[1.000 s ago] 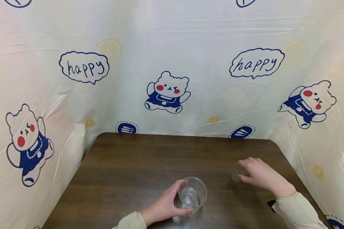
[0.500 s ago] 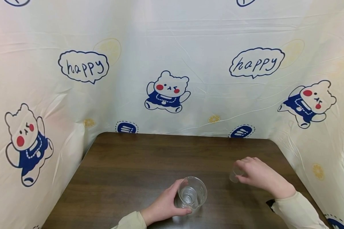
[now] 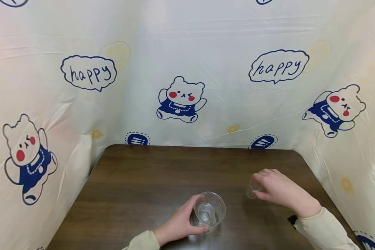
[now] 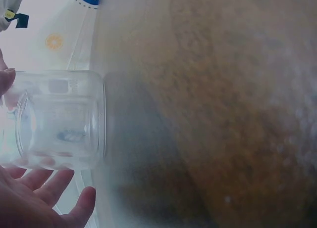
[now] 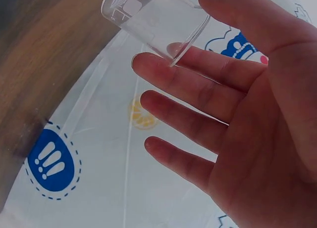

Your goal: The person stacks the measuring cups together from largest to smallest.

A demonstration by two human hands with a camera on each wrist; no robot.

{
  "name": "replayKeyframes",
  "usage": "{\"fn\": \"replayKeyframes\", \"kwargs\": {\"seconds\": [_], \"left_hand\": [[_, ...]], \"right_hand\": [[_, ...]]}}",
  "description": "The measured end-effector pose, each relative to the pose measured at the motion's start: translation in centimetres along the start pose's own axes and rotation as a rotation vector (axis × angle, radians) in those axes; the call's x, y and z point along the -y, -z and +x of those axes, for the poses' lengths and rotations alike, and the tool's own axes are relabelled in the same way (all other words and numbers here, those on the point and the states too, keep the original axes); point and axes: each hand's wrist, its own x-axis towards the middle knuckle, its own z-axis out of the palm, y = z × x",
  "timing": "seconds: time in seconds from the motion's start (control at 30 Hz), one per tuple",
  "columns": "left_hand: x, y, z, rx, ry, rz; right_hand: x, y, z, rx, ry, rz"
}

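A large clear glass beaker (image 3: 219, 205) stands upright on the dark wooden table, a smaller beaker (image 3: 206, 213) nested inside it. My left hand (image 3: 178, 222) holds the large one from its left, thumb on the near side and fingers on the far side. In the left wrist view, faint printing shows on its wall (image 4: 59, 85). Off to the right, my right hand (image 3: 278, 189) pinches a small clear beaker (image 5: 153, 22) near its rim between thumb and fingertips. It is tilted and held over the table; the ring and little fingers extend away from it.
The brown table (image 3: 137, 180) has rounded far corners. A pale curtain (image 3: 225, 69) printed with bears and "happy" bubbles surrounds its back and sides. A black tab (image 3: 292, 221) hangs from the right sleeve (image 3: 325, 227).
My right hand has moved left with the small beaker, lifting it slightly. The left hand and the nested beakers have stayed in place.
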Motion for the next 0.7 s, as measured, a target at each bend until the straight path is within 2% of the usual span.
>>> {"fn": "replayKeyframes", "kwargs": {"seconds": [0.7], "left_hand": [[-0.1, 0.1, 0.1, 0.001, -0.005, 0.002]], "right_hand": [[2.4, 1.4, 2.0, -0.029, 0.054, -0.006]]}}
